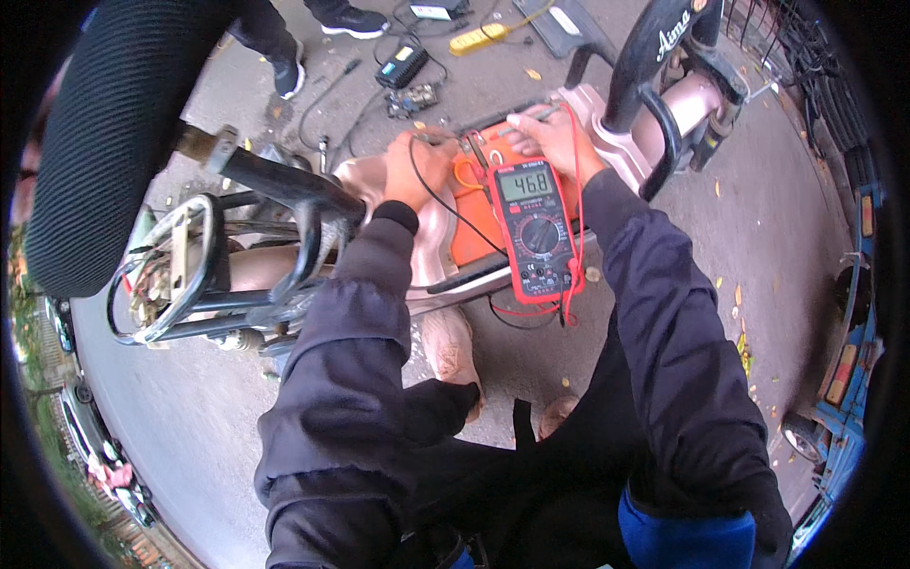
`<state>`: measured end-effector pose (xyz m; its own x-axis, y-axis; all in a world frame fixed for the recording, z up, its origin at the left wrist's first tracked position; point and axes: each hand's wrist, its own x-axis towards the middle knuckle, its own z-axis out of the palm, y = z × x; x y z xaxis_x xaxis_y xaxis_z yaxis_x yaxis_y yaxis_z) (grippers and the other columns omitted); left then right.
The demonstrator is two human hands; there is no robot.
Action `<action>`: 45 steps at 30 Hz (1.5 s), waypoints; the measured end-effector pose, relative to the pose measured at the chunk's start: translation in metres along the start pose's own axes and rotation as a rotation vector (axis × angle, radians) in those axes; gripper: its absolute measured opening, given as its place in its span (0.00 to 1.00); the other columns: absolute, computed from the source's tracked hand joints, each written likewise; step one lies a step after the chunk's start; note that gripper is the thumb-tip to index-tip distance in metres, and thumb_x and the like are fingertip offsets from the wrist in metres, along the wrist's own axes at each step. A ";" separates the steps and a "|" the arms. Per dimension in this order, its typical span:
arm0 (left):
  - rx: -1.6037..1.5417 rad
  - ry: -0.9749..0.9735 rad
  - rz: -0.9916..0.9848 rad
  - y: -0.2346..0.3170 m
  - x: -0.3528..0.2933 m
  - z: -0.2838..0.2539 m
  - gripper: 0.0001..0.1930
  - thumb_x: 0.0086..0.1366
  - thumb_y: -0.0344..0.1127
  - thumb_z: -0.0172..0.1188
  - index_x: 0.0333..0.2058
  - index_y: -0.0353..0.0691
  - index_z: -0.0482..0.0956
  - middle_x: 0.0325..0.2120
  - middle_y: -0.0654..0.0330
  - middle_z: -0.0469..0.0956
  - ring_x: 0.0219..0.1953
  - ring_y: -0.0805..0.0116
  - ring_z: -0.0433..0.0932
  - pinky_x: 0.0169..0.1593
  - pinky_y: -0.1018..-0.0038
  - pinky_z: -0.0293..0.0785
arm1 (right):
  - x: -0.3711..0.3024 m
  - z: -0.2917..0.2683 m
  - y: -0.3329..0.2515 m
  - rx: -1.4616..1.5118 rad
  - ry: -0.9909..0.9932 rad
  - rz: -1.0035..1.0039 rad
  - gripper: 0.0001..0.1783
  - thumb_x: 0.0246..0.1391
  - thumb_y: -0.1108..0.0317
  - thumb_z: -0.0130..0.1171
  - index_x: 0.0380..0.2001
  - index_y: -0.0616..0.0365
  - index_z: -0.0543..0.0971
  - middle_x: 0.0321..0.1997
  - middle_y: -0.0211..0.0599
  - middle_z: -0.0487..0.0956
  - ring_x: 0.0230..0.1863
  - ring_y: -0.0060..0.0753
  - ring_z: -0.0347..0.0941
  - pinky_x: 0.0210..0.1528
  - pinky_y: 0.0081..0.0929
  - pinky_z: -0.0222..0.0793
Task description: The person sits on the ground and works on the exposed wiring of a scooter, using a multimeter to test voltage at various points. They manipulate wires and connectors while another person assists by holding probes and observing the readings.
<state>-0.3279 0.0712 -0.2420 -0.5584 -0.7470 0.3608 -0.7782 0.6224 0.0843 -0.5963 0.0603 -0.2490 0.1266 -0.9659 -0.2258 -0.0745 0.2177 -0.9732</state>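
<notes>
My left hand (417, 169) grips a black test probe, its black lead curving down toward a red digital multimeter (536, 232). My right hand (555, 140) pinches a red test probe whose red wire loops down the meter's right side. Both probe tips press into an orange battery compartment (471, 228) in the floor of a pink electric scooter (607, 133). The meter lies on the scooter deck between my forearms, with its screen lit and its dial in the middle.
The scooter's raised black seat (114, 133) and metal frame (275, 199) fill the left. On the concrete beyond lie a charger (403, 66), a circuit board (412, 99), a yellow power strip (479, 38) and cables. Another person's shoes (289, 71) stand at the top. A blue vehicle (844, 379) is right.
</notes>
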 end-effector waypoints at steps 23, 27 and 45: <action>-1.013 -0.333 -0.464 0.184 -0.035 -0.289 0.20 0.67 0.21 0.59 0.58 0.31 0.75 0.48 0.50 0.82 0.51 0.62 0.85 0.57 0.65 0.81 | -0.223 0.027 -0.021 -0.062 0.338 -0.134 0.25 0.65 0.67 0.68 0.57 0.63 0.67 0.44 0.42 0.77 0.39 0.27 0.79 0.43 0.29 0.77; -1.055 -0.284 -0.403 0.186 -0.033 -0.281 0.12 0.69 0.18 0.58 0.50 0.32 0.77 0.42 0.53 0.80 0.43 0.65 0.86 0.49 0.69 0.82 | -0.223 0.031 -0.012 0.083 0.323 -0.169 0.25 0.66 0.67 0.67 0.58 0.62 0.66 0.46 0.41 0.77 0.41 0.25 0.77 0.44 0.28 0.77; -1.447 -0.627 -1.221 0.176 -0.056 -0.154 0.11 0.71 0.33 0.51 0.46 0.39 0.80 0.32 0.64 0.77 0.23 0.78 0.69 0.25 0.78 0.62 | -0.386 0.034 -0.135 0.432 0.535 0.167 0.29 0.61 0.72 0.69 0.59 0.57 0.64 0.51 0.40 0.77 0.52 0.30 0.78 0.53 0.32 0.76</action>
<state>-0.3892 0.2582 -0.1045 -0.2637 -0.6082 -0.7487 -0.1677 -0.7354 0.6565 -0.6018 0.4085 -0.0318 -0.3641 -0.8269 -0.4286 0.3625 0.2981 -0.8830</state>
